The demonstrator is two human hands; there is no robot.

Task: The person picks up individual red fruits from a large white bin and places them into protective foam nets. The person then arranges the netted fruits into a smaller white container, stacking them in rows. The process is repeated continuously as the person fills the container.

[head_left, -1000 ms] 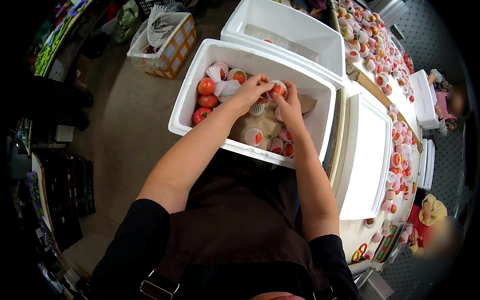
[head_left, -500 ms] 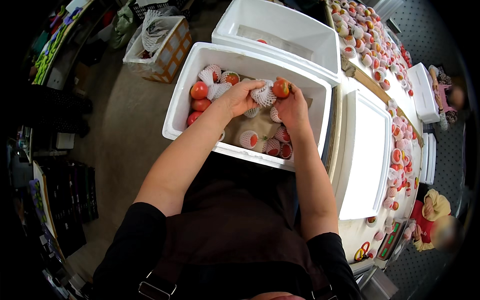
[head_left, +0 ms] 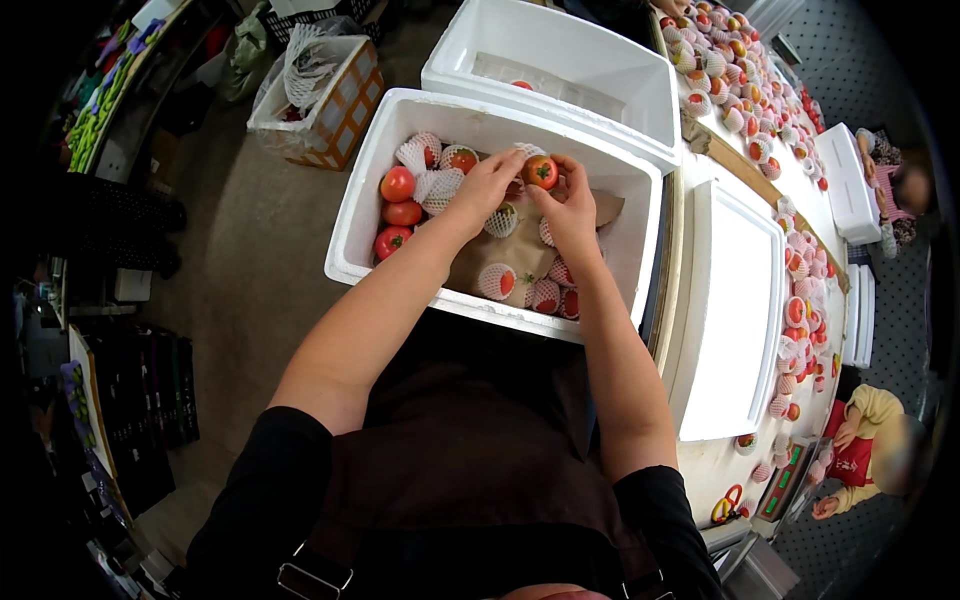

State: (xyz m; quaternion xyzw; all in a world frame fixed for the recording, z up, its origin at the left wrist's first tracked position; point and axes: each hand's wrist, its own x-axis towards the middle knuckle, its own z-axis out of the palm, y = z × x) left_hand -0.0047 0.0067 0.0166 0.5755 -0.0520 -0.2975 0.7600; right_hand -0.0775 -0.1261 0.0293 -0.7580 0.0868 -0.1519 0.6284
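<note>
Over the near white foam box (head_left: 345,235), my right hand (head_left: 573,205) grips a bare red tomato (head_left: 541,173), its green stem end facing up. Beside it, my left hand (head_left: 487,188) is closed on a white foam net sleeve (head_left: 530,150), mostly hidden behind the fingers; whether something is inside it I cannot tell. Bare tomatoes (head_left: 397,184) line the box's left side, with netted tomatoes (head_left: 459,160) by them. More netted tomatoes (head_left: 496,281) lie on brown paper (head_left: 520,255) in the front and right part.
Behind stands a second white foam box (head_left: 650,100) with a tomato inside. On my right, a table (head_left: 705,465) bears a white foam lid (head_left: 735,310), many netted tomatoes (head_left: 795,290), scissors (head_left: 727,505) and a scale (head_left: 780,485). A carton (head_left: 345,110) sits back left. Two people are beyond the table.
The tomato in my right hand has shifted left and turned stem up. My left hand has moved slightly right, and the net sleeve now shows less. A person at the lower right has spread their hands.
</note>
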